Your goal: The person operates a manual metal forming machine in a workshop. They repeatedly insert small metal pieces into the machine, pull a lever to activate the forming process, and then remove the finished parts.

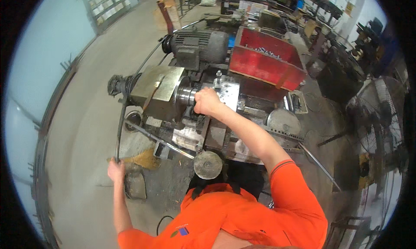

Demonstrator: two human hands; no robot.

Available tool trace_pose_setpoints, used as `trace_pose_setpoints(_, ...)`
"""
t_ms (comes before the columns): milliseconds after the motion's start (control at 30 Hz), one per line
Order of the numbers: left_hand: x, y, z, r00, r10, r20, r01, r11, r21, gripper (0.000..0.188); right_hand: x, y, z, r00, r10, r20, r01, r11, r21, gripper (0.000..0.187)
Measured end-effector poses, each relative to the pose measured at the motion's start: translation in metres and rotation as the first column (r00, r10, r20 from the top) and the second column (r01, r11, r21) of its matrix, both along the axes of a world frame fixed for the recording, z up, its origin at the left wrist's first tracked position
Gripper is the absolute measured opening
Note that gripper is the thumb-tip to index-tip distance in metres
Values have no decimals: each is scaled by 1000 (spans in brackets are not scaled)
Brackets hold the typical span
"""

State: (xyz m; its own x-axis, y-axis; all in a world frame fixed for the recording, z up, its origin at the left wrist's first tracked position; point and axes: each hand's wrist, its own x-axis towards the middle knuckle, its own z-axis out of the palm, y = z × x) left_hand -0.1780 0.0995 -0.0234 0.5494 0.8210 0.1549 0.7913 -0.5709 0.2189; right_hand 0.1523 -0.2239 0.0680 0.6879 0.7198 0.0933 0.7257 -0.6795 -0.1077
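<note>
My left hand (116, 170) is wrapped round the lower end of a long dark lever (121, 127), which rises to the left end of a lathe's headstock (162, 86). At the right face of the bright spindle (186, 96), my right hand (207, 101) is closed, its fingers curled against the metal. Whatever sits inside those fingers is hidden. Just right of this hand is a pale metal block (229, 94) with a small upright post (219, 76). A round metal disc (208, 165) lies close to my body, beside a slanting silver rod (160, 140).
An electric motor (201, 47) stands behind the headstock. To its right is a red metal box (264, 69) holding small metal pieces. Another round disc (284, 121) sits on the machine's right side. A straw broom (145, 159) lies on the left floor; a large fan (368, 114) stands right.
</note>
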Motion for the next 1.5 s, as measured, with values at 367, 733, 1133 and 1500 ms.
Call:
trace_pose_setpoints(367, 46, -13, 32, 972, -178, -156, 200, 970, 141, 35, 65, -154, 108, 744, -419, 521, 206, 885, 417, 47)
trace_pose_setpoints(733, 160, -150, 39, 455, -889, 48, 878, 440, -189, 30, -121, -359, -8, 663, -582, -471, 749, 511, 422, 44)
trace_pose_setpoints(1133, 189, -122, -46, 597, -775, 210, 794, 531, -297, 21, -287, -490, -252, 233, -933, -274, 904, 311, -293, 22)
trace_pose_setpoints(1500, 185, -141, -26, 657, -752, 52, 746, 640, -182, 23, -265, -434, -227, 211, -912, -352, 835, 355, -420, 34)
